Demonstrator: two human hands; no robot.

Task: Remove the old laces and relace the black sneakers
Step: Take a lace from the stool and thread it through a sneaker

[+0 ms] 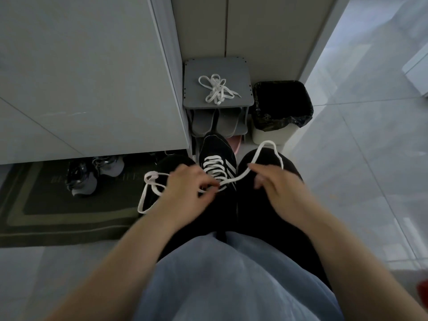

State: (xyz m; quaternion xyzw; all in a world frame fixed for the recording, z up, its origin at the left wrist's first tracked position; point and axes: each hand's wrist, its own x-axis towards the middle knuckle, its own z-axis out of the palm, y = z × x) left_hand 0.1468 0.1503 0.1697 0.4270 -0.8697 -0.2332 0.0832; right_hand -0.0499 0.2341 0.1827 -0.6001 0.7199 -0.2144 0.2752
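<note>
The left hand (185, 189) pinches the white lace (239, 179) on the striped black sneaker (216, 147). The blurred right hand (276, 189) touches it, grip unclear. Lettering on the mat (69, 206) is unreadable.

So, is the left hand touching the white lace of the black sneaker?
Touching. The head view shows the left hand pinching the white lace between thumb and fingers, over the black sneaker.

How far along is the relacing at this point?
Done: white lace crosses the lower rows of the black sneaker; a loose lace bundle lies on the grey stool. In hand: the left hand pinches the lace near the top, right hand beside it. Left: the top rows, tying, and a second sneaker, unseen.
</note>
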